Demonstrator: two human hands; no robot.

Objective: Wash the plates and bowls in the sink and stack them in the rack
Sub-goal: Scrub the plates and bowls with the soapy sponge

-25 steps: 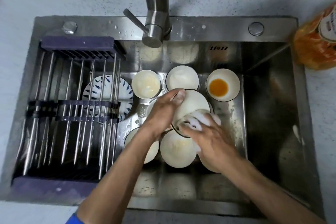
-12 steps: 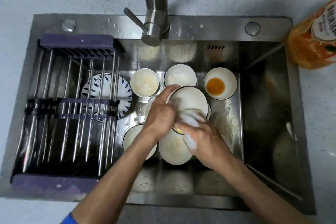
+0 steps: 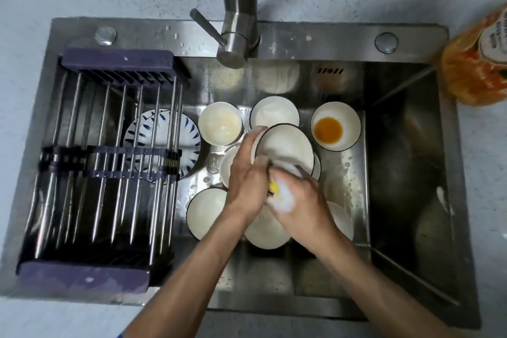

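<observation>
My left hand (image 3: 248, 173) grips the left rim of a white bowl with a dark rim (image 3: 285, 147), tilted up over the middle of the steel sink (image 3: 301, 38). My right hand (image 3: 299, 197) presses a foamy yellow sponge (image 3: 278, 189) against the bowl's near edge. Several more white bowls lie around: one with orange sauce (image 3: 334, 126), one with cloudy liquid (image 3: 220, 123), one behind (image 3: 274, 112), others partly hidden under my hands (image 3: 205, 210). A blue-patterned plate (image 3: 162, 143) lies beneath the bars of the purple-framed rack (image 3: 109, 162).
The faucet (image 3: 237, 22) hangs over the sink's back edge with no water visible. An orange dish soap bottle (image 3: 477, 63) stands on the counter at the right. The sink's right part (image 3: 406, 159) is deeper and dark, with a smear of foam.
The bowl has tipped more upright in my left hand. My right hand with the sponge slid down and left to the bowl's near rim, and yellow sponge now shows through the foam.
</observation>
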